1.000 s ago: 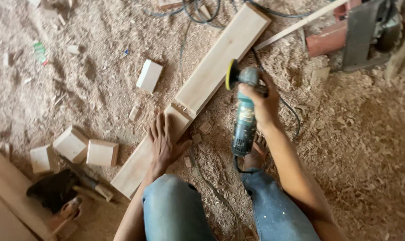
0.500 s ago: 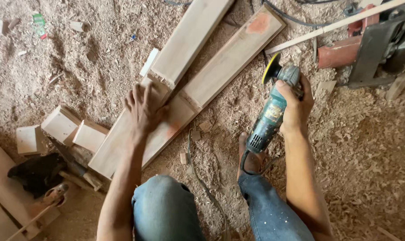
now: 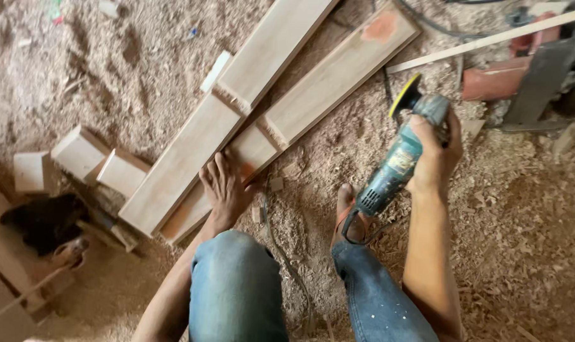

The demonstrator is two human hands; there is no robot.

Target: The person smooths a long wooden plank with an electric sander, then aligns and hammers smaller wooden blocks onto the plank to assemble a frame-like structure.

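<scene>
Sawdust floor (image 3: 141, 82): left hand (image 3: 224, 187) lies flat and open on the stiff near plank (image 3: 313, 95), while right hand (image 3: 434, 155) grips a weighty-looking teal grinder (image 3: 395, 168) mid-body, off the wood.

Left hand (image 3: 224, 188) flat on plank (image 3: 313, 95); right hand (image 3: 434, 155) grips angle grinder (image 3: 394, 166).

Two pale wood planks (image 3: 281, 107), smooth, matt, reddish stain at the far end of the right one. Wood offcut blocks (image 3: 78, 152) left, raw. Angle grinder (image 3: 395, 168): teal plastic body, dusty, yellow disc. Floor (image 3: 522, 240): rough sawdust, shavings. Jeans (image 3: 236, 291): blue denim cloth.
</scene>
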